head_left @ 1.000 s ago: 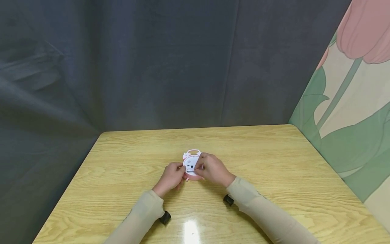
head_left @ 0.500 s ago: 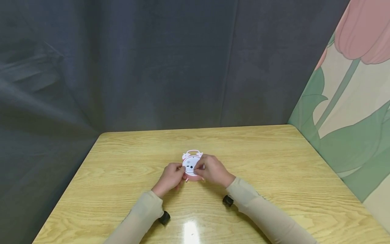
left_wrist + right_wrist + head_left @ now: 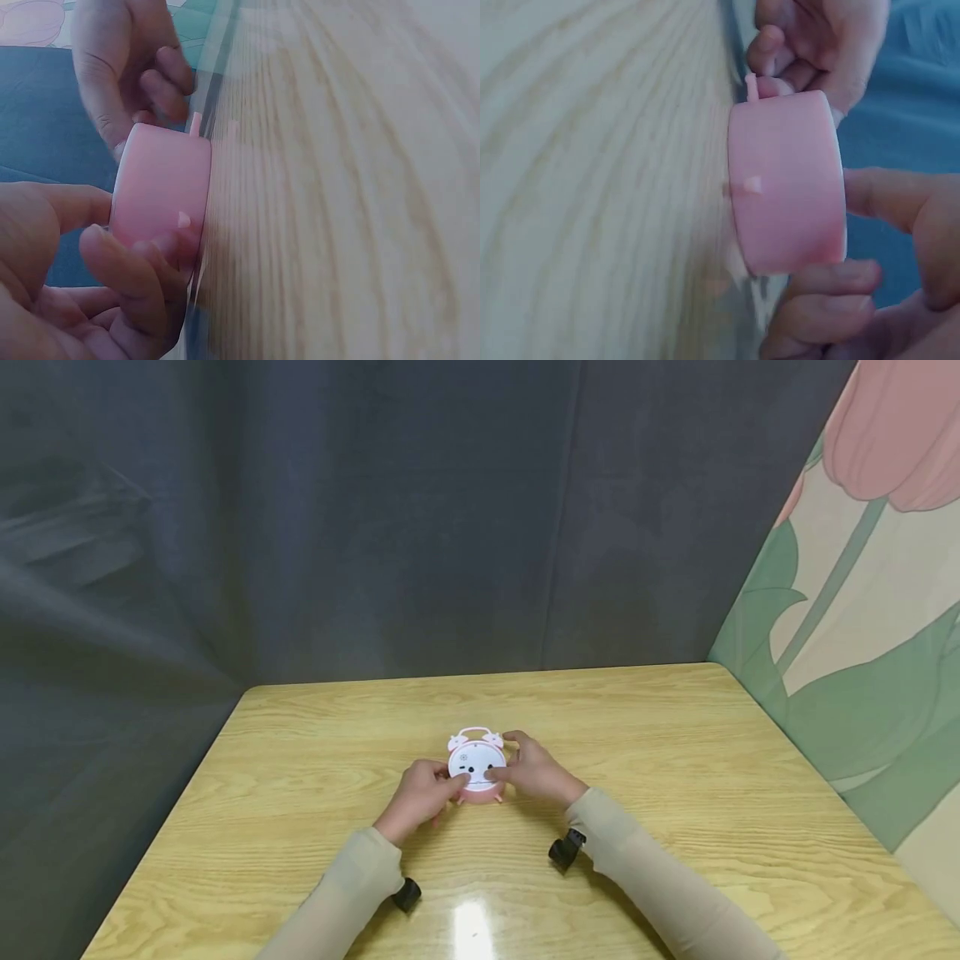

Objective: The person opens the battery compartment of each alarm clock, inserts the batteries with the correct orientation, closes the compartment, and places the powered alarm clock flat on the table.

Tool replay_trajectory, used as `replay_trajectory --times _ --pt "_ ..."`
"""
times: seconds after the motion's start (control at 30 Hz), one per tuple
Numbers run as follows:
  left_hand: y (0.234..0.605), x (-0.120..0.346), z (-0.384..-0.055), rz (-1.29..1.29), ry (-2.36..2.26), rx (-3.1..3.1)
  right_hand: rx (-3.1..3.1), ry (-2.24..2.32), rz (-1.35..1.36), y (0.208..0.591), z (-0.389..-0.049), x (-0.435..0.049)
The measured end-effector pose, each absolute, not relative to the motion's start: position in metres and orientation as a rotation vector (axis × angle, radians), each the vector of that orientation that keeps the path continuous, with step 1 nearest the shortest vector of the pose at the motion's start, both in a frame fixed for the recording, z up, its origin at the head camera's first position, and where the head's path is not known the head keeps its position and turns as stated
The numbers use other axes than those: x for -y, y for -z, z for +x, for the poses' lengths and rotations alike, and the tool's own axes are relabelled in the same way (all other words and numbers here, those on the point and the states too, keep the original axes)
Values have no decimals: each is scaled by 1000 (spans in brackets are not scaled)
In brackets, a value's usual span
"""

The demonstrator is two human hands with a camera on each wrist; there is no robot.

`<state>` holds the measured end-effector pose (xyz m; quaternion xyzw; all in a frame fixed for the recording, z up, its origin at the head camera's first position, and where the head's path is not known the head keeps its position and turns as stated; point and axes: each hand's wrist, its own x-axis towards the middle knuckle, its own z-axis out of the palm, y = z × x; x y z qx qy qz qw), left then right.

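Note:
A pink twin-bell alarm clock (image 3: 476, 757) lies face down on the wooden table, its white back up and its handle and bells pointing away from me. My left hand (image 3: 422, 793) grips its left side, thumb reaching onto the lower back by the battery cover line. From the right, my right hand (image 3: 542, 774) holds the other side, thumb pressed on the back and fingers along the edge by the right bell. Both wrist views show the clock's pink side wall (image 3: 161, 172) and short feet, with the left thumb and right thumb (image 3: 881, 191) at the back.
The wooden table (image 3: 637, 735) stretches around the clock on every side. A dark curtain (image 3: 405, 527) hangs behind it, and a tulip-patterned cloth (image 3: 862, 693) covers the right side. Each wrist carries a small black camera (image 3: 407, 895).
A dark slot in the clock's back was visible first, then became covered with white. My right hand has shifted from pinching there to the right edge; my left thumb has slid inward.

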<state>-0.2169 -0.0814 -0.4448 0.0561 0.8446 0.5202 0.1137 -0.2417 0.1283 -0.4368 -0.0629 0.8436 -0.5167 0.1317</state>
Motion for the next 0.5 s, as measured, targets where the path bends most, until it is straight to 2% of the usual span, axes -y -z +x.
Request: replay_trajectory --times 0.5 --pt "444 80 -216 164 -1533 -2483 -2385 1456 -93 434 -243 -129"
